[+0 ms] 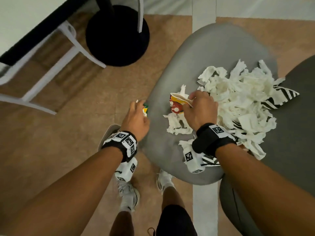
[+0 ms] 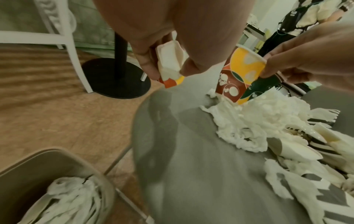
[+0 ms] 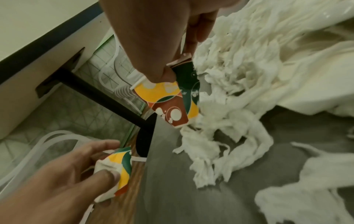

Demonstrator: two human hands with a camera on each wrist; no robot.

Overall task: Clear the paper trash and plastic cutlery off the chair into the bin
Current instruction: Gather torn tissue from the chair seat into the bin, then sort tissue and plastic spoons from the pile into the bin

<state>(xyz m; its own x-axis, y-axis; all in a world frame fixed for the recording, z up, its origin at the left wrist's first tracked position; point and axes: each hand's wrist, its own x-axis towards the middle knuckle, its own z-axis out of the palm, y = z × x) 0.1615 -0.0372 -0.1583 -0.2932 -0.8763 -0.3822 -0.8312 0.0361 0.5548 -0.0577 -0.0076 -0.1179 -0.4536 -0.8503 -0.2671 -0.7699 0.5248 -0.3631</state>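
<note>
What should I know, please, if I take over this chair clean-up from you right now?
Left hand grips a crushed colourful paper cup beside the chair. Right hand pinches the rim of a second colourful paper cup at the edge of the shredded white tissue heap on the grey chair seat. The beige bin already holds some tissue. Left: bin both cups, then the heap.

The chair [image 1: 213, 53] seat at the right of the head view looks like smooth, matt grey plastic. On it lies a heap of shredded tissue [image 1: 238, 92], soft, crinkled white paper, with striped black-and-white paper pieces [image 1: 283, 96]. The printed paper cup [image 2: 241, 75] has a slightly glossy coat. The bin [image 2: 23, 181] at lower left looks matt beige plastic. The floor [image 1: 59, 142] shows a wood-grain finish.
</note>
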